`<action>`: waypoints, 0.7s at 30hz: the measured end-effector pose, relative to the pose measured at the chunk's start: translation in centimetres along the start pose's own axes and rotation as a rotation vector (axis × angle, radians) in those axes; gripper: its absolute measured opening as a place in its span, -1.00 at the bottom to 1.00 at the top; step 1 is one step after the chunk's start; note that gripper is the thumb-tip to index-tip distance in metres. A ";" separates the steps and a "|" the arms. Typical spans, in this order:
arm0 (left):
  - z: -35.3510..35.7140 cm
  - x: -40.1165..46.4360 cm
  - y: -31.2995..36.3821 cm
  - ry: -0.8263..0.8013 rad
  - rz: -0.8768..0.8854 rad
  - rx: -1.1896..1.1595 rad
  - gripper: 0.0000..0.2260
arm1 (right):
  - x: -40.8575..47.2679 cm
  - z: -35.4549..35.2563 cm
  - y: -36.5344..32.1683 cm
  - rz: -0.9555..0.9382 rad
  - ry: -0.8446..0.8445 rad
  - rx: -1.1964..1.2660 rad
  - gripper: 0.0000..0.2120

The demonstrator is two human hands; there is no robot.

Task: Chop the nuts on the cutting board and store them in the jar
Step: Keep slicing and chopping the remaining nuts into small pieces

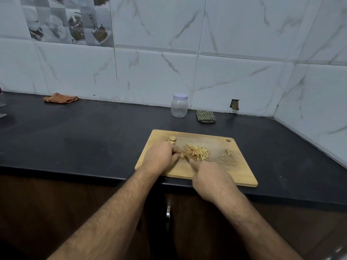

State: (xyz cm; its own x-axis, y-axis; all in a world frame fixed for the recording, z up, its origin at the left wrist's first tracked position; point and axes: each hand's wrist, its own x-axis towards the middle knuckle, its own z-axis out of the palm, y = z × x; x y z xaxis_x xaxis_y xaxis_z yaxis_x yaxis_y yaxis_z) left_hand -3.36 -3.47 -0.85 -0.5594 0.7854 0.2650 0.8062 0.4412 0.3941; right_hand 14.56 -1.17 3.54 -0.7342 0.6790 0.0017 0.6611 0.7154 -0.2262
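On the wooden cutting board (221,171), a nut (181,155) is being pinched by the curled fingers of the left hand (161,156) while a knife (186,158) is being gripped by the right hand (212,180) beside the slivered nuts (197,152), with whole nuts (172,138) lying behind and the lidded plastic jar (179,105) standing near the wall.

We see from one head-worn wide-angle camera — it looks forward and down, close over the cutting board (197,166) on the counter (84,132), facing the tiled wall (187,53).
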 end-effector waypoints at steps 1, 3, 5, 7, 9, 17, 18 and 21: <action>0.1 -0.2 0.1 0.015 -0.002 0.000 -0.81 | 0.2 -0.1 0.0 0.002 0.009 0.008 -0.41; 0.1 -0.5 0.2 0.033 0.003 -0.009 -0.80 | 0.7 -0.2 -0.2 0.008 0.030 0.034 -0.42; -0.1 -0.6 0.3 0.042 0.001 -0.018 -0.80 | 1.0 -0.2 -0.4 0.011 0.037 0.059 -0.43; -0.2 -0.6 0.4 0.041 -0.003 -0.024 -0.80 | 1.3 0.0 -0.6 0.007 0.034 0.081 -0.43; -0.1 -0.7 0.4 0.041 -0.002 -0.026 -0.80 | 1.5 0.1 -0.7 -0.002 0.027 0.090 -0.43; -0.1 -0.6 0.2 0.046 -0.005 -0.018 -0.80 | 2.2 0.1 -0.8 -0.009 -0.015 0.057 -0.41; -0.1 -0.6 0.2 0.043 -0.008 -0.021 -0.80 | 2.3 0.1 -0.9 -0.005 -0.018 0.043 -0.41; -0.2 -0.6 0.2 0.029 -0.021 -0.023 -0.80 | 2.8 -0.5 -1.3 -0.009 -0.034 0.006 -0.41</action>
State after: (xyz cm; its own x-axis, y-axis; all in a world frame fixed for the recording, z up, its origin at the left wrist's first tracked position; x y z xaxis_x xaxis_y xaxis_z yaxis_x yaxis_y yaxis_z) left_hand -2.92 -3.91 -0.79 -0.5815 0.7632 0.2818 0.7899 0.4469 0.4199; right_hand 11.71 -0.08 4.33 -0.7450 0.6664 -0.0289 0.6535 0.7204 -0.2323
